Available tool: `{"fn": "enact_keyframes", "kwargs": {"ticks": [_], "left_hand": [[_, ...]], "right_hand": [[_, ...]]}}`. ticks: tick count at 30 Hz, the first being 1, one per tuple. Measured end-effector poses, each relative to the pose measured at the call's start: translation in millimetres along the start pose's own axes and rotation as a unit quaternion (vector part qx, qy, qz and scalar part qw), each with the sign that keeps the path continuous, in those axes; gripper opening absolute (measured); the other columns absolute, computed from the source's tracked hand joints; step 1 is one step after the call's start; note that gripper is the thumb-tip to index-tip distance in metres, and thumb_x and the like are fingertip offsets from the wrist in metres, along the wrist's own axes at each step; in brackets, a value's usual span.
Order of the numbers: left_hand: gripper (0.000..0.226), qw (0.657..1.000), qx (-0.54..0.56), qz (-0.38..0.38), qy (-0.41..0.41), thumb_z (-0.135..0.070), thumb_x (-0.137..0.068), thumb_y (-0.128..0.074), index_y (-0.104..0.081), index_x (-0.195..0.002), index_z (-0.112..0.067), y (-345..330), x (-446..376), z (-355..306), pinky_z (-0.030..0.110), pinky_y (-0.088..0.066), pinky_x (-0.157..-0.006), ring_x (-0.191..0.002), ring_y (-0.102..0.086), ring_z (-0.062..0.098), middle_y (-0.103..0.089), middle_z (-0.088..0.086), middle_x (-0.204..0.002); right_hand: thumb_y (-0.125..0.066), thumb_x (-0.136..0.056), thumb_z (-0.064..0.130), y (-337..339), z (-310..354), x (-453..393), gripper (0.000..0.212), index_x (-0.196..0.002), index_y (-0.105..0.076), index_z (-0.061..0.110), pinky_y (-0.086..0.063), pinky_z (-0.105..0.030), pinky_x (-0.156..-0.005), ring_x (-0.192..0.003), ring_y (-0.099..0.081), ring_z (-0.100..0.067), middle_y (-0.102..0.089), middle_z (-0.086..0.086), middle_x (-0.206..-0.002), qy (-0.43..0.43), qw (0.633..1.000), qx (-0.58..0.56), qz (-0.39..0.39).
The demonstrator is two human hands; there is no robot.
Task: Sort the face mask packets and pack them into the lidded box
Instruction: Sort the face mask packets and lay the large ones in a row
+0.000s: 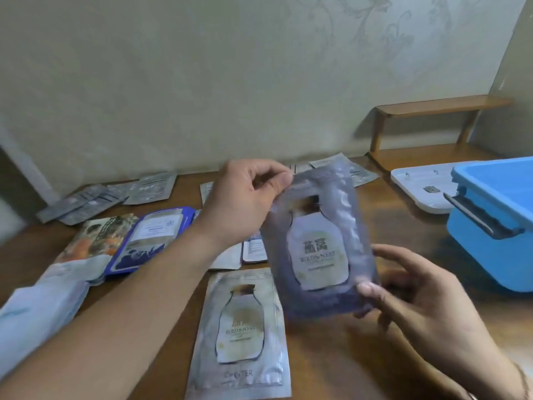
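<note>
Dim, flat indoor light with a greenish cast. Soft overall, motion-smeared on the silvery foil packet held in the air [320,249]. Faint glare on its crinkled surface. Soft shadow beside the blue plastic box [496,226]. Wide-angle bending toward the edges.

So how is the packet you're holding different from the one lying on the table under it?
The held packet is up in the air, pinched by the left hand at its top and the right hand at its bottom edge; the table packet lies flat, untouched. The held packet looks purplish, the table packet silvery grey. Both show the same bottle picture with "BIRD'S NEST" on it.
</note>
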State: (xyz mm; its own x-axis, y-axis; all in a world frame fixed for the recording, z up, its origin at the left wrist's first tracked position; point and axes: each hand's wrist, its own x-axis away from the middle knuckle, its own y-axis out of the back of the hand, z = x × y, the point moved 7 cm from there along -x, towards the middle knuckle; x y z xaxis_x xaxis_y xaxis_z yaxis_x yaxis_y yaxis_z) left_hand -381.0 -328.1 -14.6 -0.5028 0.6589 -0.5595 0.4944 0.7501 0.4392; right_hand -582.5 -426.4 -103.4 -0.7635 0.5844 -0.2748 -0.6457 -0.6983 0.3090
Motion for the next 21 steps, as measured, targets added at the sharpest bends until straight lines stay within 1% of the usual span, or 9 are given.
{"fn": "enact_keyframes", "kwargs": {"ticks": [2,5,7,11,15,16,18,19,21], "left_hand": [[0.021,0.997,-0.009,0.019,0.072,-0.007,-0.091,-0.066,-0.073,-0.077,-0.021,19,9,26,0.021,-0.049,-0.063,-0.066,-0.06,0.008,-0.072,0.001,-0.074],[0.019,0.982,-0.072,0.069,0.163,-0.013,-0.089,-0.069,-0.073,-0.079,-0.029,38,41,67,0.018,-0.05,-0.066,-0.07,-0.065,0.002,-0.075,-0.005,-0.078],[0.015,0.967,-0.078,0.104,0.217,-0.015,-0.089,-0.07,-0.075,-0.083,-0.028,40,65,94,0.011,-0.049,-0.066,-0.073,-0.066,-0.003,-0.075,-0.01,-0.079],[0.008,0.966,-0.093,0.087,0.223,-0.016,-0.087,-0.072,-0.078,-0.089,-0.021,36,89,120,0.021,-0.055,-0.076,-0.081,-0.067,0.003,-0.075,-0.01,-0.083],[0.01,0.971,-0.182,0.065,0.14,-0.023,-0.083,-0.076,-0.077,-0.093,-0.02,32,95,119,0.025,-0.053,-0.079,-0.082,-0.063,0.001,-0.071,-0.012,-0.088],[0.016,0.968,-0.218,0.063,0.104,-0.027,-0.085,-0.075,-0.074,-0.099,-0.02,33,96,112,0.027,-0.052,-0.083,-0.088,-0.06,0.001,-0.069,-0.012,-0.095],[0.034,0.955,-0.283,0.074,0.048,-0.042,-0.088,-0.067,-0.067,-0.116,-0.024,40,101,94,0.025,-0.045,-0.098,-0.11,-0.051,0.0,-0.061,-0.013,-0.117],[0.046,0.945,-0.305,0.109,0.037,-0.052,-0.087,-0.061,-0.06,-0.127,-0.029,43,106,87,0.022,-0.038,-0.106,-0.122,-0.041,-0.004,-0.053,-0.017,-0.129],[0.078,0.917,-0.315,0.233,0.072,-0.075,-0.076,-0.054,-0.031,-0.145,-0.047,46,125,74,0.017,-0.014,-0.115,-0.136,-0.011,-0.015,-0.021,-0.034,-0.149]], "right_hand": [[-0.076,-0.075,0.017,-31,6,9,0.062,-0.122,-0.049,0.047,-0.05,-0.025,-0.048,-0.048,-0.064,-0.018,-0.068,-0.013,-0.063,-0.027,0.997,-0.053,0.057],[-0.076,-0.08,0.016,-74,5,23,0.091,-0.121,-0.022,0.076,-0.044,-0.017,-0.052,-0.046,-0.053,-0.008,-0.063,-0.009,-0.06,-0.025,0.987,0.024,0.157],[-0.073,-0.081,0.019,-97,1,29,0.094,-0.12,-0.013,0.079,-0.043,-0.012,-0.056,-0.047,-0.049,-0.004,-0.06,-0.001,-0.059,-0.037,0.972,0.072,0.219],[-0.073,-0.081,0.036,-116,-6,32,0.065,-0.12,-0.032,0.067,-0.043,-0.008,-0.068,-0.06,-0.057,0.002,-0.056,0.025,-0.054,-0.051,0.949,0.154,0.269],[-0.072,-0.074,0.054,-117,-4,29,0.058,-0.125,-0.044,0.058,-0.039,-0.004,-0.071,-0.067,-0.055,0.016,-0.053,0.038,-0.058,-0.052,0.942,0.197,0.267],[-0.07,-0.069,0.064,-116,-3,30,0.06,-0.124,-0.048,0.057,-0.039,-0.004,-0.071,-0.068,-0.054,0.016,-0.052,0.04,-0.059,-0.055,0.942,0.196,0.266],[-0.052,-0.057,0.088,-115,2,33,0.068,-0.117,-0.053,0.058,-0.042,-0.003,-0.07,-0.067,-0.053,0.016,-0.053,0.038,-0.061,-0.02,0.932,0.239,0.271],[-0.045,-0.058,0.092,-110,5,30,0.067,-0.113,-0.057,0.057,-0.043,-0.003,-0.066,-0.063,-0.052,0.016,-0.054,0.034,-0.061,0.029,0.927,0.278,0.25],[-0.049,-0.07,0.084,-96,21,23,0.058,-0.111,-0.065,0.046,-0.046,-0.008,-0.063,-0.068,-0.048,0.014,-0.056,0.031,-0.071,0.167,0.922,0.308,0.163]]}}
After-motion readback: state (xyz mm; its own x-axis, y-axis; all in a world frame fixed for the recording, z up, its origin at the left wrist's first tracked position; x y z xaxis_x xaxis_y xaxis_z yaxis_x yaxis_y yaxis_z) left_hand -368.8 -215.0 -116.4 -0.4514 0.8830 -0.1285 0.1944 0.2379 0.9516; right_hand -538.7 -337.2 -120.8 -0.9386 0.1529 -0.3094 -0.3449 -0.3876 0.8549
